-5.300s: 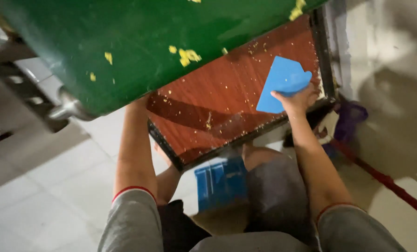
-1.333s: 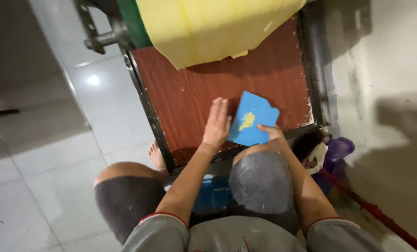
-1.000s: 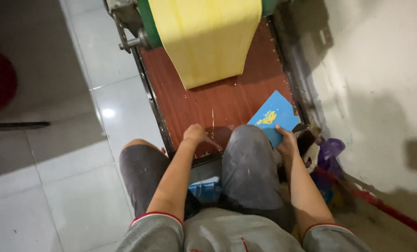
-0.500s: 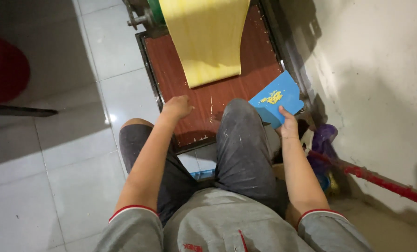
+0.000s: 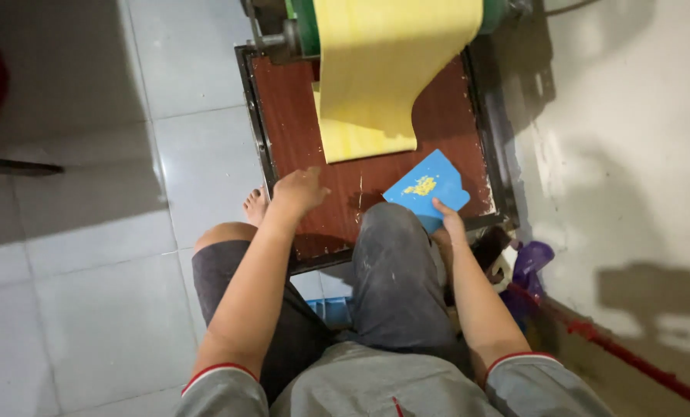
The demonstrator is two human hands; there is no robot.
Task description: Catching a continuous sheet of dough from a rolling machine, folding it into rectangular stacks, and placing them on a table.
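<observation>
— From the head camera, what's in that tray?

— The dark-framed tray (image 5: 246,116) has a reddish-brown floor; one yellow dough sheet (image 5: 376,85) hangs down into it from the green roller (image 5: 308,23); crumbs lie scattered near the front.

— And the hands?

— Right hand (image 5: 447,220) pinches the one blue scraper (image 5: 426,184) at its near edge, yellow bits on its face; left hand (image 5: 299,191) rests loosely curled on the tray floor, holding nothing; two hands, well apart.
</observation>
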